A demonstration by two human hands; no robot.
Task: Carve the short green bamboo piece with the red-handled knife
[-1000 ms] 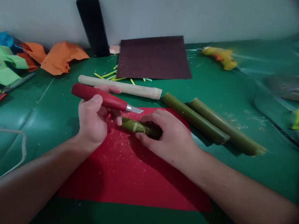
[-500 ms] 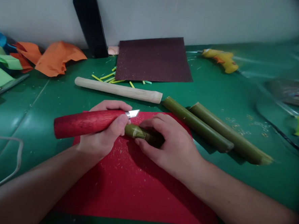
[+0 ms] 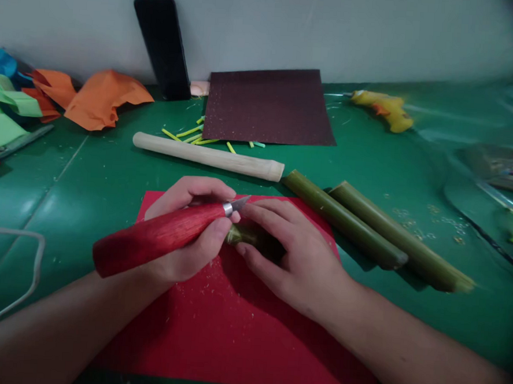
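Note:
My left hand grips a carving knife with a thick red wooden handle and a short pointed metal blade. The knife lies across the palm, its blade pointing right and slightly up, close to the fingers of my right hand. That right hand curls around a short piece of green bamboo, whose paler scraped part shows between the two hands. Its left end is hidden by my left hand. Below both hands lies a red sheet dusted with fine shavings.
Behind the hands lies a pale peeled stick. Two green bamboo lengths rest to the right. Farther back are a dark brown sheet, a leaning phone, a yellow glue gun and crumpled orange paper.
The knife has turned in my left hand: its handle end is lower and the blade now shows darker. My left hand has moved slightly right, covering more of the bamboo piece. The view has shifted slightly.

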